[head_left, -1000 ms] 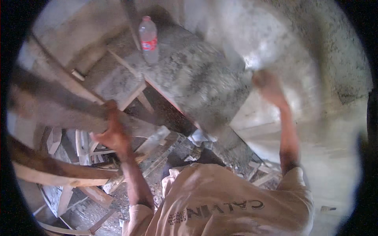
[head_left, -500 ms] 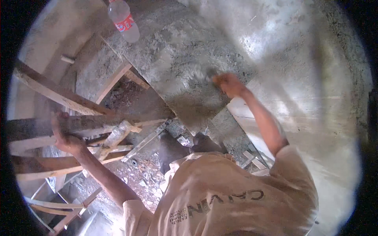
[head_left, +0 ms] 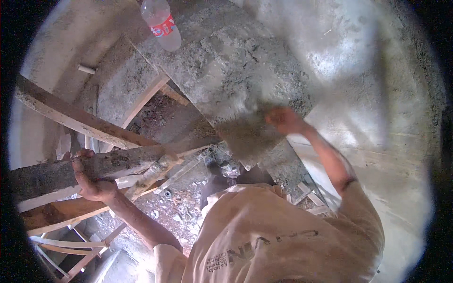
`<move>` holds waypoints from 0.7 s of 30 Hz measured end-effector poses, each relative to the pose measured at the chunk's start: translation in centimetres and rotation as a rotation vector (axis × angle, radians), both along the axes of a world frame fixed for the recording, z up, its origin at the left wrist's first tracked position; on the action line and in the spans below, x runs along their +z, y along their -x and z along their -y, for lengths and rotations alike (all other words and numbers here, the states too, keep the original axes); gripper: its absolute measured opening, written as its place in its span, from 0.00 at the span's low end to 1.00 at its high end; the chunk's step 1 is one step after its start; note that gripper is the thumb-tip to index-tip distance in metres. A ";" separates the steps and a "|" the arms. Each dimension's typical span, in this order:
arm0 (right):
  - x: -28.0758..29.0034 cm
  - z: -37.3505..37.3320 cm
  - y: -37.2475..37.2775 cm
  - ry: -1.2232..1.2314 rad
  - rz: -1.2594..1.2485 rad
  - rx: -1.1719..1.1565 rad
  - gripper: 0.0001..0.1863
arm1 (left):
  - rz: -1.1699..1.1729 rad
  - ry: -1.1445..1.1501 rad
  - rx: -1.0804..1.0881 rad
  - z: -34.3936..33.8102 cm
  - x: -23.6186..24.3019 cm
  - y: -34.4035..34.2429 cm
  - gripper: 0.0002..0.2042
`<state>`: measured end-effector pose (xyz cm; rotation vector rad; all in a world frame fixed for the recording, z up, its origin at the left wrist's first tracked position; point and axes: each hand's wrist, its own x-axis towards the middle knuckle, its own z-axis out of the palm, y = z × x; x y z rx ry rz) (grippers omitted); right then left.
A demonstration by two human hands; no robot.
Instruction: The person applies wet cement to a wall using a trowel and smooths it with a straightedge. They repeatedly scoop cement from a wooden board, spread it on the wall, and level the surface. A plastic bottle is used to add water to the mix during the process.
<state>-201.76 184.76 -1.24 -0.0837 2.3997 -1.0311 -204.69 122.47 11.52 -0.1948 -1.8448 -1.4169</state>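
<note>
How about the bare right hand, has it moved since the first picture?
Yes: against the clear, red-labelled plastic bottle, the right hand moved left and down the picture.

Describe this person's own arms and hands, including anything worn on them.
The left hand and right hand are bare, with no gloves or wristbands showing; the right is blurred. The left sleeve and right sleeve are short, loose and tan, matching the shirt, which bears dark printing.
</note>
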 end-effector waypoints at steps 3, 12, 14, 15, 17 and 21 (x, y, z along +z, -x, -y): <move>2.1 2.2 5.4 -0.005 -0.043 -0.164 0.12 | 0.108 0.003 0.133 -1.4 0.4 -0.8 0.21; 0.7 5.4 2.9 0.110 0.002 0.051 0.13 | 0.078 -0.338 0.048 -2.1 0.6 -0.3 0.22; -0.8 1.1 5.2 0.054 -0.108 -0.151 0.17 | 0.099 -0.330 -0.018 -2.4 0.5 0.0 0.22; -0.9 0.8 5.6 -0.461 -0.248 -0.293 0.20 | 0.112 -0.326 -0.052 -2.2 0.6 -0.2 0.22; 1.2 -1.5 4.5 -0.192 -0.172 -0.484 0.20 | 0.120 -0.320 -0.073 -1.8 0.8 -0.5 0.22; 5.8 3.7 1.9 0.110 0.113 -0.585 0.21 | 0.094 -0.304 0.089 -4.4 1.5 -0.1 0.25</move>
